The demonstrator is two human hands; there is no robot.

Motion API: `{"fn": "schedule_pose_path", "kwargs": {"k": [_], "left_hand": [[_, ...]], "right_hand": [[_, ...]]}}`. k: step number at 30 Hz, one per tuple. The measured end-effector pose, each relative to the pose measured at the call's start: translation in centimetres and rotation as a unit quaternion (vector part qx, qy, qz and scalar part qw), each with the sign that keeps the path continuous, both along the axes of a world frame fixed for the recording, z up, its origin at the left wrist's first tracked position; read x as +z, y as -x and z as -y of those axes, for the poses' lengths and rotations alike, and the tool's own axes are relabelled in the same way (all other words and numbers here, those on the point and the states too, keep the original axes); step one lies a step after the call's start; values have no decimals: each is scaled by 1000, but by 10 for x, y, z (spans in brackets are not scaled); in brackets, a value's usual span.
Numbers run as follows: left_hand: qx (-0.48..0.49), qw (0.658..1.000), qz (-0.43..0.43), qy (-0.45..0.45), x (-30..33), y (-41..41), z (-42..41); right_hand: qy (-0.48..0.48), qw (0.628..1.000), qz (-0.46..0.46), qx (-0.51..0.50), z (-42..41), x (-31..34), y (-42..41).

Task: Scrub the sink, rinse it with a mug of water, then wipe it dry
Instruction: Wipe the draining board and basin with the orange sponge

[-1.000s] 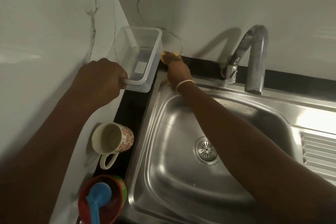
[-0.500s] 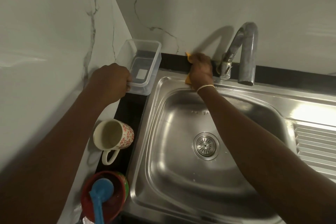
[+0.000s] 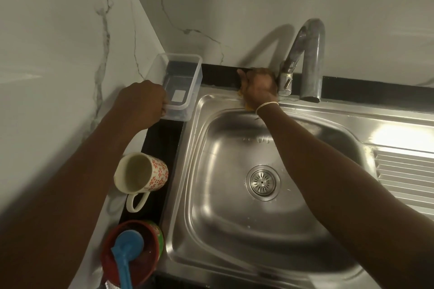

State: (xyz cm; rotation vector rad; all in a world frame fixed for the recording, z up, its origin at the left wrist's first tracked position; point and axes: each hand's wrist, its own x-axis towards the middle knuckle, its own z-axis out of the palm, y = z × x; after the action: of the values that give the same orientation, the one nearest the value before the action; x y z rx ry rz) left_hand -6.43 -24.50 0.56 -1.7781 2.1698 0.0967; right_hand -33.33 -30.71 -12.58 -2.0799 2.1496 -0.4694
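Observation:
The steel sink [image 3: 211, 206] fills the middle, its drain strainer [image 3: 263, 182] in the basin floor. My right hand [image 3: 259, 88] presses a yellow sponge [image 3: 247, 107] on the sink's back rim, just left of the tap base; only a sliver of sponge shows under the palm. My left hand [image 3: 141, 103] grips the near end of a clear plastic container [image 3: 185, 77] on the black counter left of the sink. A white mug with red flower print [image 3: 143, 176] stands on that counter below the container.
The curved steel tap [image 3: 310, 58] rises behind the sink. A ribbed drainboard [image 3: 404, 176] lies to the right. A red bowl [image 3: 131, 258] holding a blue scoop [image 3: 125, 253] sits at the near left. Marble walls close the left and back.
My right hand slid the sponge rightward along the back rim, from the sink's back left corner to beside the tap. My left hand set the raised container down flat.

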Motion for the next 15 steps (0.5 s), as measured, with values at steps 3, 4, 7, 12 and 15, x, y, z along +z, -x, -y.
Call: {"fn": "schedule_pose_path", "kwargs": {"k": [3, 4, 7, 12, 15], "left_hand": [[1, 1000, -4, -1, -3, 1, 1], [0, 1000, -4, 0, -4, 1, 1], [-5, 1000, 0, 0, -6, 2, 3], [-1, 1000, 16, 0, -9, 3, 3], [12, 1000, 24, -6, -10, 1, 1]], "right_hand": [[-47, 998, -29, 7, 4, 2, 1], [-58, 998, -36, 8, 3, 3, 2], [-60, 996, -49, 36, 0, 4, 5], [-87, 993, -45, 61, -2, 8, 7], [26, 998, -26, 56, -12, -1, 6]]}}
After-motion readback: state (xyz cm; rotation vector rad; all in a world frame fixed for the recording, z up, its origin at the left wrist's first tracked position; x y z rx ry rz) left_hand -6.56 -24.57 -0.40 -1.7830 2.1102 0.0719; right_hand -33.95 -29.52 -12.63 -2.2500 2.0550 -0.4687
